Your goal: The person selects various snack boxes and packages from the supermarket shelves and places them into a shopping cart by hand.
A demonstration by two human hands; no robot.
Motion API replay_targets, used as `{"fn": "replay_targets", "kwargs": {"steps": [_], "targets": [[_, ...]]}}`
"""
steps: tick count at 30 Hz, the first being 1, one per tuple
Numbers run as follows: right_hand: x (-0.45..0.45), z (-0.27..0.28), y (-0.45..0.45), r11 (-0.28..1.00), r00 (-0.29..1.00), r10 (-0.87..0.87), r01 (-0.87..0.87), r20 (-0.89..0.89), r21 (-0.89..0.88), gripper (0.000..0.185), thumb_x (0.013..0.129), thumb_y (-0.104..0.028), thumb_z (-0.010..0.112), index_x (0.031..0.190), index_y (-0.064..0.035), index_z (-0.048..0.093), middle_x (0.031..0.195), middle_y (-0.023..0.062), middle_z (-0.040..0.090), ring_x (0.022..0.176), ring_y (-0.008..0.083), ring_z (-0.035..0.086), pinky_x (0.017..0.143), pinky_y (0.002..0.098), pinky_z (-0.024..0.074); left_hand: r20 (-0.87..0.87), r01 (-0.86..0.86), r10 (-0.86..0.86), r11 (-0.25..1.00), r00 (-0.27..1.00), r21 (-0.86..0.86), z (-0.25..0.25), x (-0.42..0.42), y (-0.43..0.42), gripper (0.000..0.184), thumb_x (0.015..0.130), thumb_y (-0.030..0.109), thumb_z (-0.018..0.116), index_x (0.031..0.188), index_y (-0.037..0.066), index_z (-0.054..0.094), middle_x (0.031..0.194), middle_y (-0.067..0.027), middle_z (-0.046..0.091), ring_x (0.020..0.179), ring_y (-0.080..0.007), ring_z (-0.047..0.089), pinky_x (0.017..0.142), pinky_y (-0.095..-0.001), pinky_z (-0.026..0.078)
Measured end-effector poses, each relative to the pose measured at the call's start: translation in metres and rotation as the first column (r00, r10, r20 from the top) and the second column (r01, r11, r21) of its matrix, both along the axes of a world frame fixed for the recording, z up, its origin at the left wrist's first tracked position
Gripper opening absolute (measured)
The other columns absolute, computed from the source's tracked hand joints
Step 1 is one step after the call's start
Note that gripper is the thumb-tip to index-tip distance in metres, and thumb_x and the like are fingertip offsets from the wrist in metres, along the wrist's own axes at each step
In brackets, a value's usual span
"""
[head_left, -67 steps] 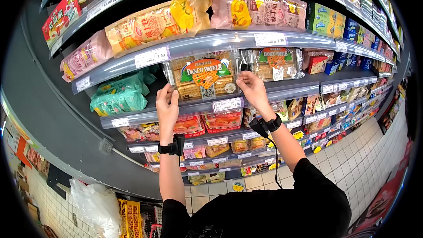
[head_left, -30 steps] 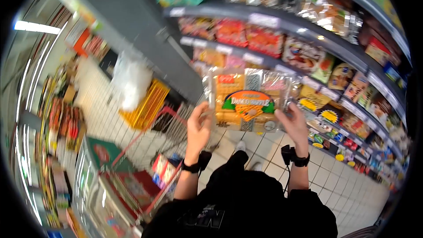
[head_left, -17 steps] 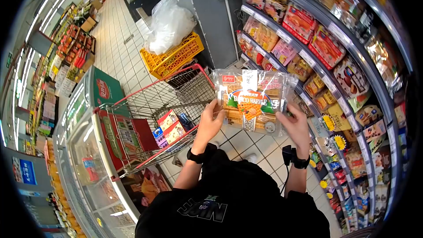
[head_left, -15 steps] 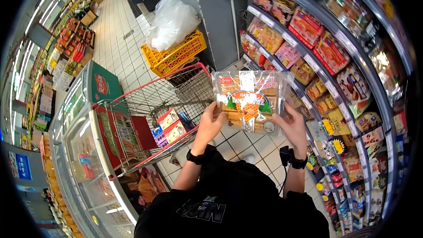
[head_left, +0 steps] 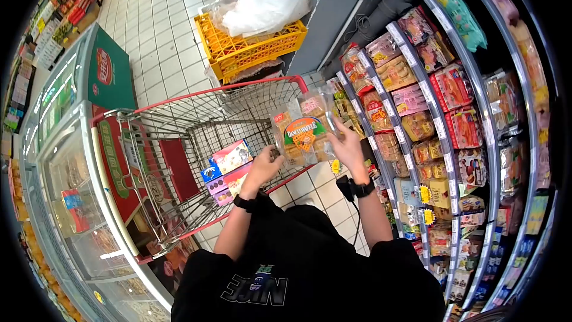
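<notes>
A clear plastic pack of Danco Waffle [head_left: 305, 131] is held up between both hands, slightly tilted, over the right side of a wire shopping cart [head_left: 208, 92]. My left hand [head_left: 263, 167] grips the pack's lower left edge. My right hand [head_left: 347, 145] has hold of its right edge, with the thumb toward the front. Inside the cart, left of the pack, lie several boxes, among them a white and red box [head_left: 232, 156] and a purple one [head_left: 221, 197].
Shelves of packaged snacks [head_left: 456, 128] curve along the right. A yellow crate [head_left: 256, 53] with a white plastic bag [head_left: 268, 0] on it stands beyond the cart, beside a grey pillar [head_left: 339, 9]. A glass-topped freezer [head_left: 89, 203] is at the left.
The waffle pack came off the shelf in both hands and moved left. The view has turned toward the cart, and the pack is now over its right side, tilted more than before.
</notes>
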State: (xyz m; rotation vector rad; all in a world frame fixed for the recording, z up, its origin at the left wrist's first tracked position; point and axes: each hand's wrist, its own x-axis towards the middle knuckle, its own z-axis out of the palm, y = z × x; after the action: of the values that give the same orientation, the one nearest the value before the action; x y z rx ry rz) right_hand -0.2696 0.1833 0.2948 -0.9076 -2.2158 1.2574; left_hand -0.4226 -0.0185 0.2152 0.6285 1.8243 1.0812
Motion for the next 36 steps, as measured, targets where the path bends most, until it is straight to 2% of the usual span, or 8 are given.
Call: {"fn": "replay_targets", "kwargs": {"steps": [3,6,9,10,18,28,34,36], "targets": [[-0.043,-0.024,0.002,0.980,0.930,0.038,0.037,0.366,-0.195,0.052,0.085,-0.008,0.060,0.137,-0.0085,0.052,0.119,0.0223,0.064,0.093,0.0177,0.068,0.077,0.0271,0.0518,0.013,-0.093,0.093,0.995,0.996,0.030,-0.012,-0.025,-0.019,0.060,0.089,0.030,0.065,0.134,-0.004,0.045,0.124,-0.0260,0.057,0.108,-0.0309,0.062,0.089,-0.0363,0.050],[-0.080,-0.052,0.002,0.974,0.804,0.095,0.047,0.586,-0.223,0.052,0.085,-0.010,0.061,0.136,-0.0088,0.053,0.117,0.0220,0.065,0.099,0.0224,0.068,0.081,0.0301,0.0518,0.030,-0.227,0.226,0.973,0.974,0.039,-0.011,-0.045,-0.034,0.054,0.089,0.030,0.064,0.127,-0.006,0.050,0.110,-0.0237,0.065,0.096,-0.0292,0.066,0.082,-0.0366,0.053],[-0.071,-0.200,0.027,0.988,0.927,0.122,-0.078,0.354,-0.135,0.058,0.084,-0.009,0.063,0.140,-0.0115,0.049,0.127,0.0225,0.059,0.111,0.0259,0.063,0.092,0.0332,0.0483,0.016,-0.246,0.245,0.966,0.969,0.076,-0.008,-0.055,-0.048,0.045,0.090,0.026,0.062,0.121,-0.006,0.056,0.113,-0.0215,0.064,0.096,-0.0261,0.066,0.081,-0.0339,0.053],[-0.081,-0.190,0.020,0.974,0.910,0.117,-0.027,0.399,-0.225,0.060,0.083,-0.011,0.065,0.140,-0.0098,0.047,0.124,0.0220,0.061,0.120,0.0305,0.057,0.098,0.0362,0.0449,0.045,-0.277,0.274,0.957,0.961,0.087,-0.008,-0.056,-0.053,0.043,0.091,0.024,0.062,0.121,-0.005,0.056,0.112,-0.0204,0.065,0.097,-0.0261,0.066,0.082,-0.0342,0.053],[-0.090,-0.309,0.034,0.955,0.804,0.261,-0.133,0.534,-0.266,0.047,0.083,-0.014,0.065,0.127,-0.0033,0.056,0.104,0.0213,0.068,0.098,0.0314,0.066,0.086,0.0403,0.0500,-0.059,-0.474,0.472,0.880,0.880,-0.030,0.040,-0.039,-0.082,0.035,0.093,0.022,0.063,0.118,-0.002,0.058,0.110,-0.0150,0.066,0.101,-0.0240,0.065,0.084,-0.0323,0.051],[-0.082,-0.301,0.047,0.981,0.796,0.116,0.002,0.594,-0.195,0.052,0.088,-0.008,0.055,0.138,0.0038,0.044,0.117,0.0298,0.060,0.109,0.0394,0.060,0.090,0.0455,0.0491,-0.015,-0.467,0.468,0.877,0.883,-0.114,0.056,-0.009,-0.050,0.035,0.095,0.023,0.060,0.121,0.001,0.059,0.114,-0.0083,0.064,0.099,-0.0180,0.063,0.080,-0.0312,0.052],[-0.075,-0.336,0.051,0.964,0.725,-0.007,0.188,0.689,-0.188,0.038,0.080,-0.008,0.061,0.115,0.0060,0.058,0.109,0.0322,0.062,0.106,0.0448,0.060,0.091,0.0456,0.0488,0.064,-0.375,0.378,0.926,0.924,-0.050,0.069,-0.008,-0.024,0.033,0.096,0.023,0.058,0.122,0.002,0.058,0.116,-0.0093,0.063,0.104,-0.0190,0.061,0.085,-0.0325,0.052],[-0.072,-0.328,0.056,0.975,0.638,-0.110,0.219,0.762,-0.042,0.041,0.077,-0.013,0.065,0.114,0.0036,0.059,0.108,0.0304,0.063,0.104,0.0447,0.061,0.089,0.0449,0.0502,0.039,-0.329,0.332,0.943,0.943,-0.056,0.080,-0.006,-0.014,0.032,0.097,0.023,0.058,0.121,0.001,0.058,0.116,-0.0095,0.063,0.104,-0.0189,0.061,0.085,-0.0326,0.052]]}}
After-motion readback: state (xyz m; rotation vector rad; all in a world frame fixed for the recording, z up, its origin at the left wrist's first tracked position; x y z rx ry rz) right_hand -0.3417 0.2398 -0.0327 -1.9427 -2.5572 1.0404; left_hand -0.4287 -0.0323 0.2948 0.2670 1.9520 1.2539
